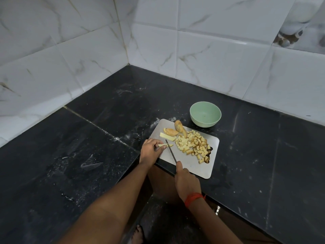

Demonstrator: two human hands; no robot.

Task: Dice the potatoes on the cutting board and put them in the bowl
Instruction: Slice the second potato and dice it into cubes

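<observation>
A grey cutting board [190, 162] lies on the black counter, its near corner over the counter's edge. My left hand [151, 150] pins a pale potato strip [164, 145] to the board. My right hand [186, 182] grips a knife [170, 152] whose blade rests across that strip. A heap of diced potato [193, 146] covers the board's right half. Uncut potato wedges [176, 129] and another strip [167, 136] lie at the board's far end. A pale green bowl [205, 114], with nothing in it, stands just beyond the board.
The black stone counter [98, 138] wraps an inner corner, with white marble-look tiled walls [211, 50] behind it. White dusty smears mark the counter's surface. A red thread is tied around my right wrist. My foot shows on the floor below.
</observation>
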